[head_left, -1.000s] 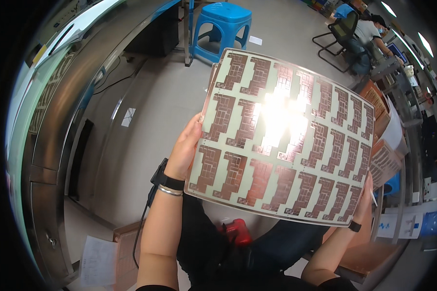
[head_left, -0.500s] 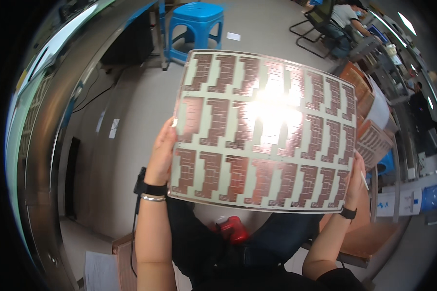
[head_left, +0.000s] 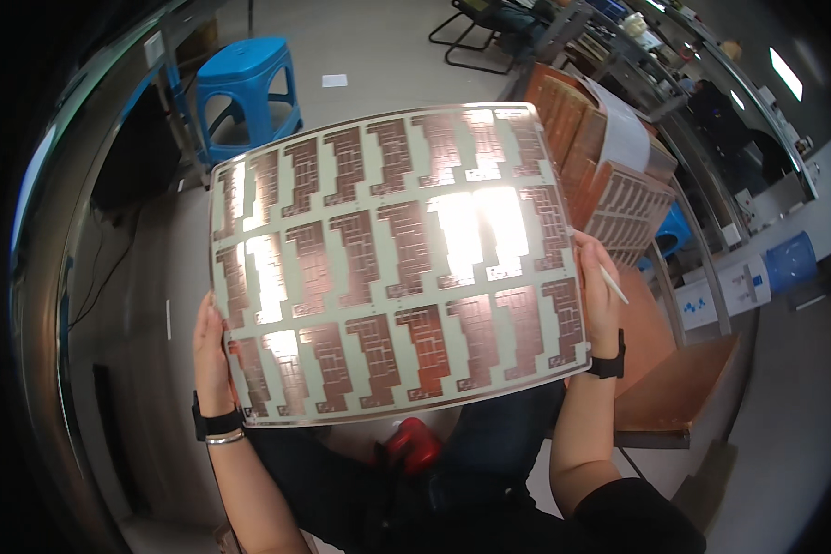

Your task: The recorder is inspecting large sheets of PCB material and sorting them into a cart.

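Note:
A large flat circuit board panel (head_left: 392, 319), pale green with several rows of copper-coloured patterns, is held up in front of me, its right side higher than its left. Bright light glares off parts of its face. My left hand (head_left: 211, 355) grips the left edge low down, with a black band and a silver bangle on that wrist. On the right edge my right hand (head_left: 602, 291) is closed, and a thin white pen-like stick (head_left: 613, 284) pokes out between its fingers. Some fingers of both hands are hidden behind the panel.
A blue plastic stool (head_left: 246, 97) stands at the far left. To the right, copper-coloured panels (head_left: 563, 129) lean in a stack, with another patterned panel (head_left: 630, 212) among them. A brown board (head_left: 679, 388) lies near my right forearm. Something red (head_left: 414, 445) is between my legs.
The panel has swung left in view and tilted the other way, its right side now raised. Both hands have moved with it, keeping their grip. The surroundings have shifted left too.

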Demonstrator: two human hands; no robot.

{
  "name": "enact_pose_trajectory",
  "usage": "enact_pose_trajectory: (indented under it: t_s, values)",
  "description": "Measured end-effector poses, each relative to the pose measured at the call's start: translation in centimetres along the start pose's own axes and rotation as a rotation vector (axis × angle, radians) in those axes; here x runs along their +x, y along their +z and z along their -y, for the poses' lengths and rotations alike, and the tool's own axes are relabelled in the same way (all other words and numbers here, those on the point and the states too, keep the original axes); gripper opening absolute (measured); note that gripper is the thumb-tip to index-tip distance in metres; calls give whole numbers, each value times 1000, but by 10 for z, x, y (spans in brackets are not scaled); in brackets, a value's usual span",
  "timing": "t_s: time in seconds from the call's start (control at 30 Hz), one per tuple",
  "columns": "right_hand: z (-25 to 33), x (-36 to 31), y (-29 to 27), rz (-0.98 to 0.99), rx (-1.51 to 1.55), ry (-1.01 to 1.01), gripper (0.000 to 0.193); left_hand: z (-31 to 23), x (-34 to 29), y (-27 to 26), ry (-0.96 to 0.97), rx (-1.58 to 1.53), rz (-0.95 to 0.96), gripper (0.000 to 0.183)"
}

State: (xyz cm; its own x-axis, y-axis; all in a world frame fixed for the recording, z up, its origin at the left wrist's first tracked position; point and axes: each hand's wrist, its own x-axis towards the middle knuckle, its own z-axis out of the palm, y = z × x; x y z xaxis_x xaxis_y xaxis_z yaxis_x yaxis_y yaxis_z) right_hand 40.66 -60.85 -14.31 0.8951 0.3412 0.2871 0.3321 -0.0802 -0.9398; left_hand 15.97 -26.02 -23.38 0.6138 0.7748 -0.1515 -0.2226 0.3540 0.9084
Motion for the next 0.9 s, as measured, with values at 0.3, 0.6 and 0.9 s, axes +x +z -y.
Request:
enact_pose_trajectory:
  t_s: [0.3,0.6,0.9]
  values:
    - [14,6,-3,11,124,22,36,3,1,8,25,104,74,39]
    - [17,-2,-18,220,197,195,39,9,-10,-22,15,79,138,40]
    - [8,-23,30,244,191,94,43,-2,-41,-33,106,3,192,45]
